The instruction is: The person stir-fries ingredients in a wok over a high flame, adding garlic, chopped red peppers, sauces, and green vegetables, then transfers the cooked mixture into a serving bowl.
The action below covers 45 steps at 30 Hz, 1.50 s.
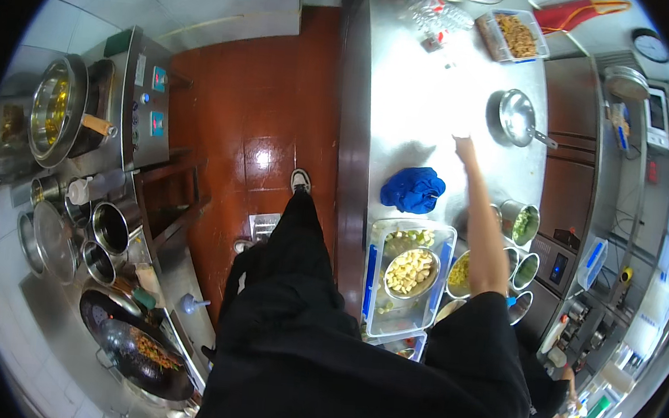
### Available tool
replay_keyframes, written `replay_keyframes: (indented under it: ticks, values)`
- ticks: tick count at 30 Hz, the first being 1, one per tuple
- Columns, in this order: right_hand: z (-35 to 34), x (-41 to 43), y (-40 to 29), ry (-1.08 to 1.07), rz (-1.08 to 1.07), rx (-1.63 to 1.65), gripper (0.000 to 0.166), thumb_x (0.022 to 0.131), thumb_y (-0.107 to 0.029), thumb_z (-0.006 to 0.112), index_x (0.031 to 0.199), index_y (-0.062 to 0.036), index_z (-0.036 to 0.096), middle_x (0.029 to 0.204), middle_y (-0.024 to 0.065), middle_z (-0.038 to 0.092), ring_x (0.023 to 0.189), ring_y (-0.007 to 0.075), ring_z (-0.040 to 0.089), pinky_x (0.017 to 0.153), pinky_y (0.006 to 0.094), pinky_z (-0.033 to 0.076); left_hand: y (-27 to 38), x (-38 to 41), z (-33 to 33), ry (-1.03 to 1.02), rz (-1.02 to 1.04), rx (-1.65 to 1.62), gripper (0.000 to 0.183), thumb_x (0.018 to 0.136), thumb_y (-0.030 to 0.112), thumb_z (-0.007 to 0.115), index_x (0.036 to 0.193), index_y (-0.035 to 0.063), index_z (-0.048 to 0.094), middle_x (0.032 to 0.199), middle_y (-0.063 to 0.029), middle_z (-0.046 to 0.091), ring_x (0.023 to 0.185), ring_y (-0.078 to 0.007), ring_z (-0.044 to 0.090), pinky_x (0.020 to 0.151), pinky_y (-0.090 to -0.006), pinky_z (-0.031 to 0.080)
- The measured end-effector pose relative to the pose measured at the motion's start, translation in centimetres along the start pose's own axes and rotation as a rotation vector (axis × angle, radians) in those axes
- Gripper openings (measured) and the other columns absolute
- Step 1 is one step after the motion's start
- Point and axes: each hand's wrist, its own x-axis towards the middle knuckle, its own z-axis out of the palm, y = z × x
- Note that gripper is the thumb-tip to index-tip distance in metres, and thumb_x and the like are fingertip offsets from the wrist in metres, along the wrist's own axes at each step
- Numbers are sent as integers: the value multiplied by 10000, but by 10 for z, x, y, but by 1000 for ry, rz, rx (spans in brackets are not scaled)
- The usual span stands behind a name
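My right hand (464, 148) is over the bright steel worktop (397, 101), arm stretched forward. A fingertip points left; glare and small size hide whether the other fingers hold anything. Closer to me, left of the forearm, lies a crumpled blue cloth (412, 190). A steel ladle or small pan (517, 117) rests to the hand's right. Nearer my body, a clear plastic bin (375, 308) contains a steel bowl (387, 276) of pale cut vegetable pieces (409, 270). Steel pots, one with chopped green vegetables (525, 226), stand beside my forearm. My left hand is out of view.
Plastic bottles (438, 15) and a tub of brown food (515, 37) are at the worktop's far end. Left, across the red tiled floor (261, 95), stand a pan of oil (55, 110), a wok with food (149, 351) and several pots (111, 228). Another person (545, 394) works lower right.
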Motion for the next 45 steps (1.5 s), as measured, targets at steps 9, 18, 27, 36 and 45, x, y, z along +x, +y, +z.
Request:
replay_keyframes:
  ticks: [9, 18, 27, 36, 45]
  values:
    - [-74, 123, 183, -132, 201, -372, 980, 766, -510, 699, 1428, 102, 315, 1415, 334, 390, 1344, 424, 369, 1128, 412, 292, 19, -52, 29, 47, -63, 280, 651, 909, 592, 485, 1293, 66, 490, 1078, -105, 582, 885, -256, 562, 824, -360, 485]
    - [-31, 53, 49, -198, 192, -137, 692, 839, -312, 688, 1417, -46, 416, 1355, 243, 505, 1267, 367, 482, 1055, 444, 387, 18, -43, 40, 20, -90, 351, 630, 895, 574, 512, 1267, 66, 506, 1062, -114, 596, 882, -269, 571, 819, -369, 485]
    - [-39, -72, -67, -407, 397, -300, 764, 782, -264, 704, 1386, 56, 362, 1211, 360, 515, 1183, 424, 527, 1006, 477, 415, -1, -27, 41, -1, -47, 311, 610, 881, 557, 539, 1241, 65, 523, 1046, -123, 609, 879, -281, 580, 814, -378, 485]
    - [-23, -87, -116, -274, -150, -219, 319, 857, -159, 626, 1106, 9, 519, 941, 203, 586, 883, 406, 573, 796, 479, 469, -32, -12, 50, -11, -35, 272, 589, 867, 539, 566, 1215, 64, 540, 1031, -133, 622, 875, -293, 590, 809, -387, 484]
    - [-107, -64, -178, -559, 534, 1376, 324, 1042, -309, 432, 1110, -11, 538, 693, -29, 441, 533, 17, 332, 425, 164, 237, -56, -20, 64, 0, -37, 231, 569, 853, 522, 593, 1189, 64, 556, 1015, -142, 636, 872, -306, 599, 803, -396, 484]
